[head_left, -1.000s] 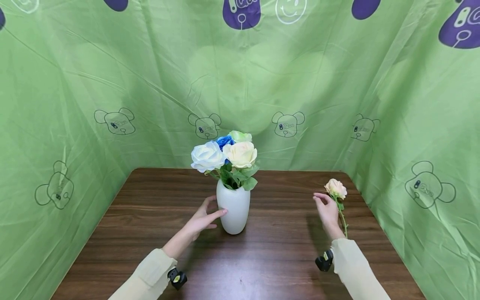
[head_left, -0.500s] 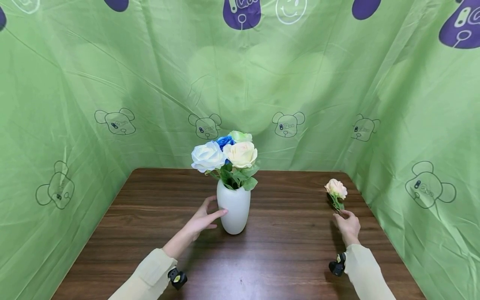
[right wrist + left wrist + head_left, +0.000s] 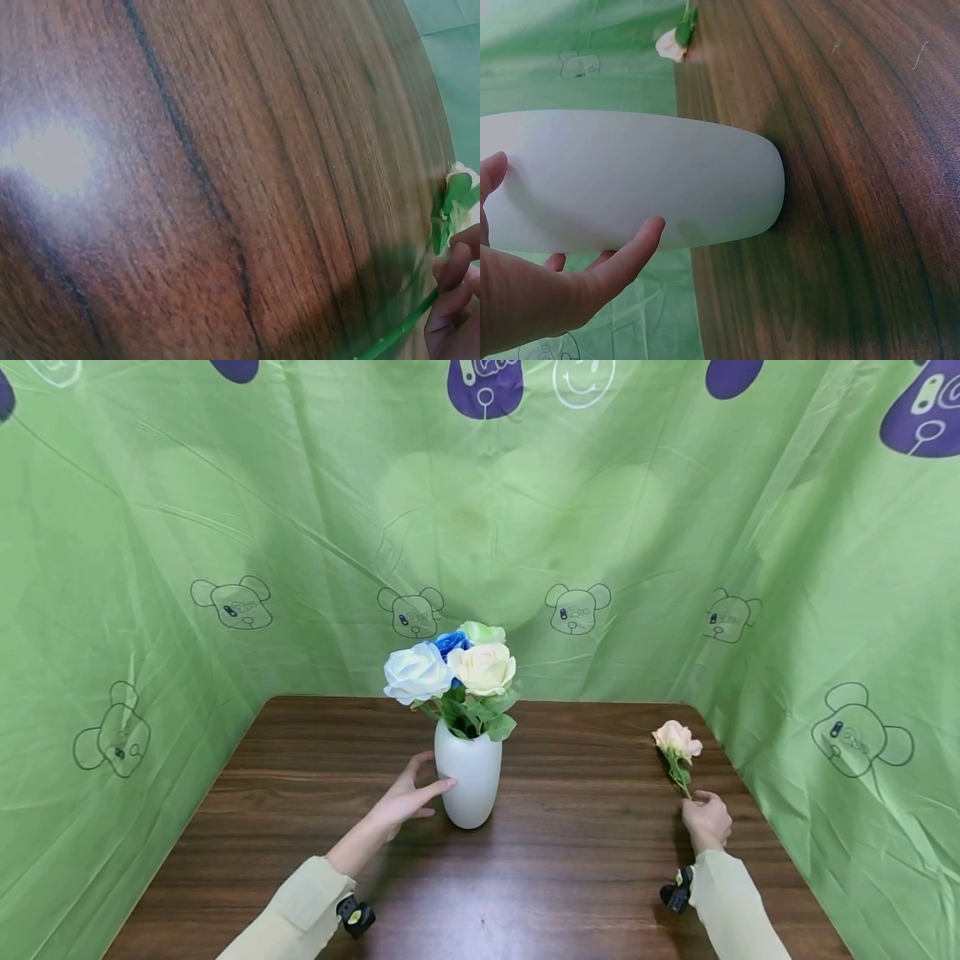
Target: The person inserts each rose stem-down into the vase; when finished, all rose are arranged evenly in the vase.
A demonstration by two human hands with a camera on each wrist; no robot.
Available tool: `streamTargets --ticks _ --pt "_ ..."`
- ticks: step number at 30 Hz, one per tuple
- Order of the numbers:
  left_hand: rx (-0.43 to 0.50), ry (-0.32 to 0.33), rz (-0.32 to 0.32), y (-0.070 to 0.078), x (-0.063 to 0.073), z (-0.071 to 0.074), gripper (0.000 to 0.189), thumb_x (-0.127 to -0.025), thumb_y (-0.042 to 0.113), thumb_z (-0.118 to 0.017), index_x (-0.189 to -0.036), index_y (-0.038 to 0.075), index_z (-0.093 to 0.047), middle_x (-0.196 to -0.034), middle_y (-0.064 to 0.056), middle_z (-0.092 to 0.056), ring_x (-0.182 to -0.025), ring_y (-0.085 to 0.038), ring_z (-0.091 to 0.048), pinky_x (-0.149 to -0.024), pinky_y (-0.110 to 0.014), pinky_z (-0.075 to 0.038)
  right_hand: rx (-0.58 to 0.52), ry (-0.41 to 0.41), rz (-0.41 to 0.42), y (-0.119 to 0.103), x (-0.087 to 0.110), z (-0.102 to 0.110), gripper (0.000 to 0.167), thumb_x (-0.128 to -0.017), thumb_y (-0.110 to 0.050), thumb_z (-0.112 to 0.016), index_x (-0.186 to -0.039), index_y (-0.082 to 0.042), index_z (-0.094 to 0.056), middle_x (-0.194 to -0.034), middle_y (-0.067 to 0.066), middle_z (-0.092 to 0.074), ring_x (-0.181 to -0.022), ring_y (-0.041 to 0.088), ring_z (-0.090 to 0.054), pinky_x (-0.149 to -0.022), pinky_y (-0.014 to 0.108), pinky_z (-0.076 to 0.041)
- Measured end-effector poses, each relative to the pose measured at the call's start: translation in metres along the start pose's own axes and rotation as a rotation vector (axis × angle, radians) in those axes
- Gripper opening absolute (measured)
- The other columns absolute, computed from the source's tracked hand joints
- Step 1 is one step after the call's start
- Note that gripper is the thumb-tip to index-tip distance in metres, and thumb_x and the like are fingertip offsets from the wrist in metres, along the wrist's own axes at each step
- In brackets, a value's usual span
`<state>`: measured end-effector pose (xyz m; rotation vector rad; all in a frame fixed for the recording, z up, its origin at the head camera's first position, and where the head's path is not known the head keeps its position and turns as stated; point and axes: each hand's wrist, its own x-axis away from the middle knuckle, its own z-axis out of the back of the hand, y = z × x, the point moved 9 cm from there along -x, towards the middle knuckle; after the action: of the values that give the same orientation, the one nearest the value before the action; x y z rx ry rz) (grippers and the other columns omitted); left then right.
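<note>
A white vase [image 3: 469,785] stands upright mid-table, holding a pale blue rose [image 3: 417,673], a cream rose [image 3: 484,669], a blue rose [image 3: 452,642] and a light green rose [image 3: 482,632]. My left hand [image 3: 402,800] grips its left side, the thumb on the front and other fingers partly hidden behind. In the left wrist view, fingers span the smooth vase wall [image 3: 630,180]. At the right, my right hand [image 3: 707,821] pinches the stem of a pale pink rose [image 3: 677,741]; its bloom points away from me. In the right wrist view, the green stem [image 3: 397,330] passes under the curled fingers.
The dark wooden table [image 3: 562,877] is enclosed by green cloth [image 3: 322,527] printed with bear faces at the back and sides. The pink rose lies near the table's right edge. A black wrist camera [image 3: 355,916] sits below each sleeve cuff.
My right hand has moved from left of the bloom down to the stem and now pinches it. The pink rose has shifted slightly right. My left hand stays at the vase.
</note>
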<state>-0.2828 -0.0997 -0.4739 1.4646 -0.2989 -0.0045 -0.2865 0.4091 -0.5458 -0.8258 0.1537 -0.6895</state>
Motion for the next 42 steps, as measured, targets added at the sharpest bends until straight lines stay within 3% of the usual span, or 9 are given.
streamTargets --ticks 6,9,14,17,22,26,29,36,42 --pt "0.001 0.001 0.001 0.001 0.001 0.0 0.073 -0.077 0.034 -0.069 -0.133 0.014 -0.028 -0.137 -0.018 -0.021 -0.113 -0.038 -0.037 -0.074 -0.045 -0.047 0.057 -0.023 0.088 -0.012 0.001 -0.004 0.033 -0.083 -0.019 -0.052 -0.109 0.0 -0.056 -0.108 0.026 -0.051 -0.099 0.046 -0.04 -0.079 0.053 -0.033" --pt "0.003 0.004 0.0 0.002 0.001 -0.001 0.073 -0.076 0.034 -0.069 -0.133 0.014 -0.028 -0.136 -0.018 -0.022 -0.113 -0.038 -0.038 -0.074 -0.045 -0.047 0.022 -0.009 0.16 -0.024 0.002 -0.008 0.031 -0.083 -0.019 -0.056 -0.106 0.001 -0.058 -0.095 0.02 -0.06 -0.09 0.038 -0.049 -0.076 0.045 -0.036" --pt "0.005 0.005 -0.003 0.002 0.001 -0.001 0.072 -0.076 0.034 -0.069 -0.133 0.014 -0.028 -0.134 -0.017 -0.025 -0.112 -0.037 -0.039 -0.074 -0.045 -0.047 -0.171 -0.047 0.245 -0.043 0.007 -0.023 0.031 -0.081 -0.013 -0.059 -0.109 0.0 -0.057 -0.074 0.007 -0.065 -0.056 0.013 -0.057 -0.057 0.024 -0.043" --pt "0.003 0.005 -0.002 0.001 0.001 0.0 0.072 -0.076 0.034 -0.069 -0.133 0.014 -0.028 -0.135 -0.018 -0.024 -0.112 -0.037 -0.039 -0.074 -0.045 -0.047 -0.334 -0.107 0.333 -0.05 0.003 -0.04 0.033 -0.081 -0.012 -0.061 -0.11 0.001 -0.055 -0.071 0.004 -0.065 -0.046 0.008 -0.055 -0.038 0.026 -0.042" --pt "0.004 -0.003 -0.002 0.0 0.0 0.0 0.073 -0.077 0.034 -0.069 -0.133 0.013 -0.028 -0.136 -0.021 -0.022 -0.112 -0.038 -0.038 -0.074 -0.045 -0.047 -0.532 -0.172 0.496 -0.044 -0.024 -0.078 0.036 -0.08 -0.02 -0.067 -0.112 -0.009 -0.055 -0.075 0.005 -0.064 -0.046 0.009 -0.056 -0.035 0.025 -0.042" --pt "0.011 -0.005 -0.002 0.002 0.0 -0.001 0.073 -0.076 0.034 -0.069 -0.133 0.013 -0.028 -0.136 -0.02 -0.023 -0.113 -0.037 -0.039 -0.074 -0.045 -0.047 -0.642 -0.212 0.56 -0.047 -0.035 -0.1 0.039 -0.08 -0.02 -0.067 -0.116 -0.013 -0.053 -0.084 0.019 -0.06 -0.047 0.014 -0.057 -0.041 0.022 -0.046" --pt "0.016 -0.005 -0.003 0.003 0.001 -0.001 0.073 -0.076 0.034 -0.069 -0.133 0.013 -0.028 -0.137 -0.018 -0.022 -0.113 -0.037 -0.038 -0.074 -0.044 -0.047 -0.713 -0.244 0.598 -0.06 -0.027 -0.106 0.04 -0.08 -0.016 -0.066 -0.118 -0.013 -0.052 -0.087 0.024 -0.056 -0.047 0.02 -0.056 -0.041 0.026 -0.047" --pt "0.02 -0.004 -0.005 0.004 0.003 -0.002 0.074 -0.076 0.034 -0.069 -0.133 0.012 -0.027 -0.136 -0.019 -0.022 -0.112 -0.038 -0.039 -0.074 -0.045 -0.047 -0.803 -0.285 0.73 -0.091 0.0 -0.11 0.043 -0.081 -0.011 -0.065 -0.121 -0.011 -0.049 -0.089 0.017 -0.057 -0.047 0.023 -0.055 -0.039 0.032 -0.047" --pt "0.012 -0.006 -0.004 0.003 0.002 -0.001 0.074 -0.077 0.034 -0.068 -0.134 0.013 -0.026 -0.137 -0.019 -0.022 -0.114 -0.038 -0.037 -0.074 -0.045 -0.047 -0.856 -0.344 0.763 -0.102 0.009 -0.122 0.047 -0.082 -0.006 -0.063 -0.125 -0.011 -0.046 -0.095 0.024 -0.055 -0.051 0.031 -0.054 -0.042 0.036 -0.047"
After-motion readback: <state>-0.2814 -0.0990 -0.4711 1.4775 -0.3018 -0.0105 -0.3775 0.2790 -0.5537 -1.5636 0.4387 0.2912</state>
